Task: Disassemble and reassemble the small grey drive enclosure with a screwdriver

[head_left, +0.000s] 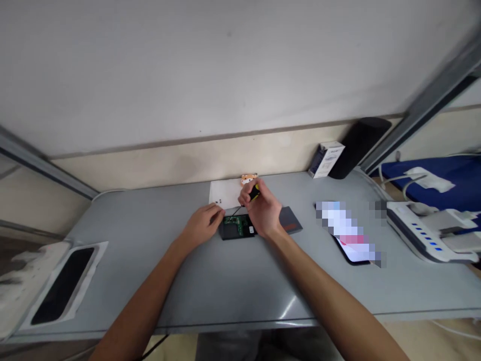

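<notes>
A screwdriver point(254, 192) with a black and yellow handle is gripped in my right hand point(265, 210). Its thin shaft slants down to the left, to the upper edge of an opened black device point(229, 233) with a green circuit board inside. I cannot make out whether the tip sits in a screw. Thumb and fingers of my left hand point(201, 224) are closed at the device's left edge. A flat dark grey panel point(291, 220) lies to the right, partly behind my right wrist. White paper point(221, 190) lies behind the device, with several tiny dark screw-like pieces point(218, 201) on it.
A small orange and white animal figure point(248, 178) sits by the wall. To the right are a lit phone point(345, 233), a power strip point(428, 235), a small box point(326, 159) and a black cylinder point(358, 146). A dark phone-shaped slab point(63, 286) lies at left.
</notes>
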Tool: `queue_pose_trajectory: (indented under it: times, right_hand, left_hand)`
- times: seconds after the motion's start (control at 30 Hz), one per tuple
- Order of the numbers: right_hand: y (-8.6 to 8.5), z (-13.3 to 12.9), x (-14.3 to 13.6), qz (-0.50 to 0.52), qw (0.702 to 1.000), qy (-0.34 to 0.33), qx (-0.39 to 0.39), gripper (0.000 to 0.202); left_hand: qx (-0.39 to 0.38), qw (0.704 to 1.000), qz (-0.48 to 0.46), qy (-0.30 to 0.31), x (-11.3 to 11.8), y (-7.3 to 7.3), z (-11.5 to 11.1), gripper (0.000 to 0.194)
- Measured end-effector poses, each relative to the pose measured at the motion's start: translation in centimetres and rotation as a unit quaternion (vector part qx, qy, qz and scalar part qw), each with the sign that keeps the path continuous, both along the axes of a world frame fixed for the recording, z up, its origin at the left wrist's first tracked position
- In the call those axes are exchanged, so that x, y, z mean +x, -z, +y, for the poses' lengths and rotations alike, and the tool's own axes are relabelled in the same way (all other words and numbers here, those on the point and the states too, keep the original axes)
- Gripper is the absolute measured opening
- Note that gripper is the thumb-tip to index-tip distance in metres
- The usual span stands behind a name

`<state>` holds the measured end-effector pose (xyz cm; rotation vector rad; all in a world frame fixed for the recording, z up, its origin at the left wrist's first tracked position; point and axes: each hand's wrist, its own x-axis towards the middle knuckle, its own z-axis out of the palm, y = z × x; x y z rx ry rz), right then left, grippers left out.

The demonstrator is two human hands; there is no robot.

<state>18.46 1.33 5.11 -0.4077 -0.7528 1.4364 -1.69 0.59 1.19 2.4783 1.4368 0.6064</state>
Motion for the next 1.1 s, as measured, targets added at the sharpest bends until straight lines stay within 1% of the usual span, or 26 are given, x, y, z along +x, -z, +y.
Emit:
queue_pose_trajectory:
  times: [0.03,0.1,0.23,0.43,0.83,0.97,1.1]
  right_hand:
    - [0.0,0.1,-0.7,-0.007,1.0,-0.01,0.003,0.042]
    - [0.1,0.3,-1.8,-0.022,0.999,-0.029,0.001,0.042]
    - [0.3,0.4,-2.8,-0.053,0.998,-0.039,-0.012,0.045]
    - [0.5,0.1,-2.4,-0.075,0.997,-0.001,0.001,0.046]
    - [0.6,0.5,-2.3,-0.052,0.998,0.006,-0.023,0.046]
    - [0.7,0.5,-2.1,-0.046,0.999,0.005,-0.018,0.044]
    - [0.7,0.4,-2.2,-0.058,0.998,0.016,-0.014,0.047]
  left_hand:
    - [-0.024,1.0,-0.005,0.017,0.1,0.2,0.1,0.033]
    - [-0.041,0.999,-0.009,0.025,0.2,0.4,0.3,0.033]
    - [-0.034,0.999,-0.006,0.038,0.1,0.6,0.3,0.033]
    - [-0.031,0.997,-0.023,0.068,-0.5,0.9,0.3,0.03]
    - [-0.026,0.997,-0.039,0.066,-0.2,0.8,0.3,0.026]
    - [-0.026,0.997,-0.027,0.062,-0.2,1.0,0.4,0.026]
    - [-0.03,0.998,-0.027,0.053,-0.1,0.9,0.5,0.025]
